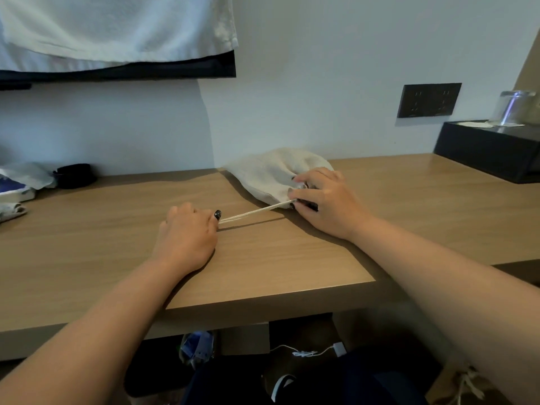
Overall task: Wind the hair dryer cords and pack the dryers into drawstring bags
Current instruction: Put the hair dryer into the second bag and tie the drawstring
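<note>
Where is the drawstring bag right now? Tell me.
In the head view, the drawstring bag lies on the wooden desk, right of centre near the wall, under the right hand.

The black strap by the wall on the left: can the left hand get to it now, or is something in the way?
Probably yes. Bare desk lies between the left hand and the black strap. But the hand grips the drawstring, so it must let go first.

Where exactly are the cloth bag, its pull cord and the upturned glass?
drawstring bag (pixel 271 171), head view, on its bulging cream cloth body.
drawstring (pixel 254 212), head view, middle of the taut cord between the hands.
glass (pixel 514 108), head view, on its clear side wall.
</note>
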